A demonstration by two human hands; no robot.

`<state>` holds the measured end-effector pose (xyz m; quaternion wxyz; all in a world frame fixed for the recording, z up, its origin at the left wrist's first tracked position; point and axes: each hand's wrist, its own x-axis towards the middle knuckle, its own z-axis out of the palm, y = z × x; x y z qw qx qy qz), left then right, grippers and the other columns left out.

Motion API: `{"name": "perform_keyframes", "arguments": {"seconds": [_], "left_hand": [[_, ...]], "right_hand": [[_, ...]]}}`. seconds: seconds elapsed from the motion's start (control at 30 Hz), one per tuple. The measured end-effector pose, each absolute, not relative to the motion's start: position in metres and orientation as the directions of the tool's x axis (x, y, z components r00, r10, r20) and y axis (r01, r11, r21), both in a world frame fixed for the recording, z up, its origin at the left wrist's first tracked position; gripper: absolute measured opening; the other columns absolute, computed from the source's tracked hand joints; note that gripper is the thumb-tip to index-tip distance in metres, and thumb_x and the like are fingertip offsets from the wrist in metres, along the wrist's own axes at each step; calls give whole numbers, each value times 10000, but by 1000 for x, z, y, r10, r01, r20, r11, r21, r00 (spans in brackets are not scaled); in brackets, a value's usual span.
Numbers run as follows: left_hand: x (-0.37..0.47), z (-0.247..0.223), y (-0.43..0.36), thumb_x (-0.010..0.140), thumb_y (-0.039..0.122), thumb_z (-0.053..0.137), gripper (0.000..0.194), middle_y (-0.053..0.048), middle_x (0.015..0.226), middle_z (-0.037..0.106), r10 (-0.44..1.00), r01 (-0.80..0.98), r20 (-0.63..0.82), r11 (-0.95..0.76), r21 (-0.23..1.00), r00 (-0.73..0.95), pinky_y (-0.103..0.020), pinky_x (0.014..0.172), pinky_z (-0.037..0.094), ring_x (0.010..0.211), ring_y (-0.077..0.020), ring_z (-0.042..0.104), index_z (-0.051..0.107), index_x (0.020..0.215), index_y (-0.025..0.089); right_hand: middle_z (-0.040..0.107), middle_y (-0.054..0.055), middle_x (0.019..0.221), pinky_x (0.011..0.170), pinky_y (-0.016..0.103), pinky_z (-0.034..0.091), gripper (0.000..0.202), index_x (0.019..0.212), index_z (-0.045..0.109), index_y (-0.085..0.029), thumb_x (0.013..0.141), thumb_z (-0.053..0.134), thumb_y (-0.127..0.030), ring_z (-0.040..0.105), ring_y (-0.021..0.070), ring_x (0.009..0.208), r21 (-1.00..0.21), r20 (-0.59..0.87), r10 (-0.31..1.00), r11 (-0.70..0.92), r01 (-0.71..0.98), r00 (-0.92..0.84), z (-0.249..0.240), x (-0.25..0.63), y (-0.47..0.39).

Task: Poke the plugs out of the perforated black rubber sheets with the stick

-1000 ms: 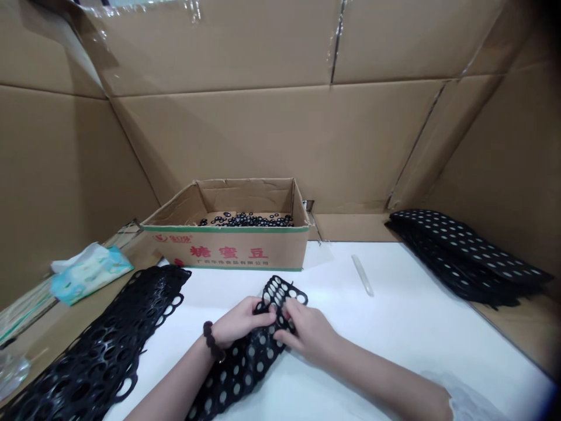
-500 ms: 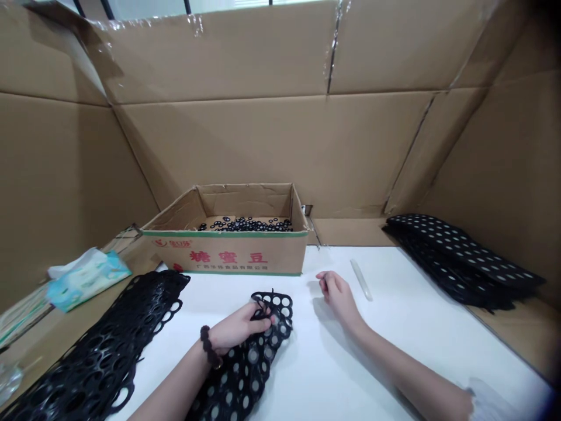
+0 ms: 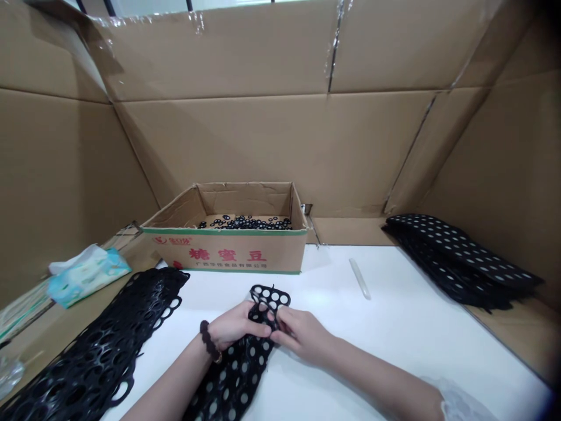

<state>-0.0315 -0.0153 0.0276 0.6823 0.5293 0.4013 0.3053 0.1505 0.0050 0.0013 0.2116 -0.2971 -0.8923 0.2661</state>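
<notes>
A black rubber sheet with rows of round holes (image 3: 234,374) lies lengthwise on the white table, its far end (image 3: 275,296) raised and curled. My left hand (image 3: 239,325), a dark beaded band at the wrist, is closed on this sheet near the far end, thumb on top. From the right, my right hand (image 3: 302,333) pinches the same part of the sheet, its fingertips meeting those of the left. Whether a small piece is between the right fingertips is hidden. Beyond both hands stands an open cardboard box (image 3: 228,251) with many small black rings (image 3: 249,223) inside.
Black sheets with larger holes (image 3: 96,345) are piled at the left. A stack of dotted black sheets (image 3: 460,257) lies at the right. A translucent white strip (image 3: 360,279) rests on the table (image 3: 394,345). A tissue pack (image 3: 90,275) sits far left. Cardboard walls (image 3: 263,134) surround the table.
My right hand has moved left and nearer, from above the bare table onto the sheet beside my left hand. The left hand keeps its hold, and the sheet's far end has shifted slightly.
</notes>
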Motion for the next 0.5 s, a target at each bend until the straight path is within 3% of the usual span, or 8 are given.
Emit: {"name": "perform_keyframes", "arguments": {"seconds": [0.1,0.17,0.27,0.37,0.4,0.5], "left_hand": [[-32,27,-16,591,167,661,201,18,738,571,846,66,-250,249,966,471,-241,710,349,721,-125,491,578,772,137],[-34,25,-16,581,175,669,221,23,728,564,859,82,-269,260,962,435,-241,692,355,702,-123,491,564,773,144],[-37,22,-16,555,181,690,266,-3,781,585,837,94,-314,306,947,447,-261,703,368,717,-142,516,552,779,142],[-37,20,-15,551,206,700,302,-20,848,590,813,110,-328,316,942,481,-279,737,372,758,-158,529,555,809,144],[-37,20,-15,559,219,698,309,-22,867,586,816,114,-315,298,948,485,-278,747,370,778,-161,524,559,825,145],[-35,23,-13,593,258,684,316,-27,905,565,834,130,-245,208,969,495,-264,762,358,839,-164,492,563,860,141]], "right_hand": [[407,-34,582,519,200,306,305,624,406,-168,847,324,-360,373,84,543,-834,145,679,475,280,-720,-2,149,8],[385,-34,559,508,197,309,340,590,391,-164,841,323,-382,367,82,534,-926,138,753,329,186,-644,-1,153,16],[308,-54,497,418,191,245,363,570,348,-179,805,349,-456,298,77,456,-972,186,943,219,90,-277,16,170,41],[314,-52,534,390,189,208,317,619,379,-182,805,369,-439,271,71,438,-932,361,919,360,37,161,63,187,66],[333,-44,558,399,189,222,300,651,408,-179,822,352,-420,288,72,451,-885,464,863,461,64,198,83,189,72],[410,-18,620,482,206,322,265,869,506,-179,859,311,-358,381,89,516,-670,735,671,696,258,98,141,173,78]]}}
